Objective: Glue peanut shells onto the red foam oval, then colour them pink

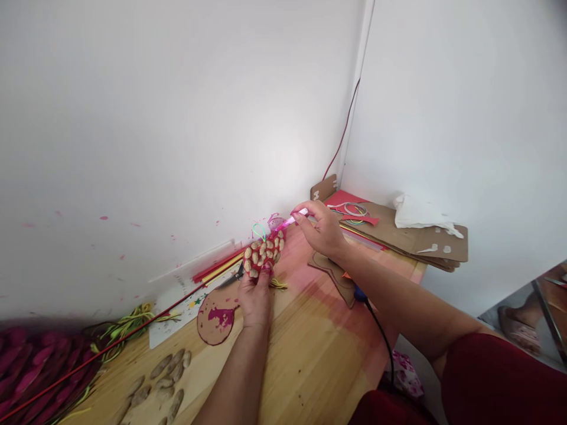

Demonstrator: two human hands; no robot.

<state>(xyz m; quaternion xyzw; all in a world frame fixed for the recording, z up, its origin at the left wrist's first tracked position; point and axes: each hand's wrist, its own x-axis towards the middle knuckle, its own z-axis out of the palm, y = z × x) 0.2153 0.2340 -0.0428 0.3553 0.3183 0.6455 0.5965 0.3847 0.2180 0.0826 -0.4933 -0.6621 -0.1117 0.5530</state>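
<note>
My left hand [256,298] grips a red ornament [261,255] covered in unshelled peanuts, with a green cord loop [259,231] at its top. Between the fingers of my right hand [321,227] is a slim paintbrush [296,217], white at the handle and smeared pink. The brush's pink end points down-left to a small pink-stained container [277,223] beside the wall, just behind the ornament. Whether the bristles touch paint or the ornament cannot be made out. Loose peanuts [165,378] lie on the wooden table [305,354] at front left.
Cardboard sheets [398,236] with a white tissue [420,213] are stacked at right. A glue gun [361,294] with a black cable lies near cut cardboard [332,276]. Scissors [233,277], paper strips, a pink-stained cardboard piece [217,316] and yarn [128,330] line the wall side.
</note>
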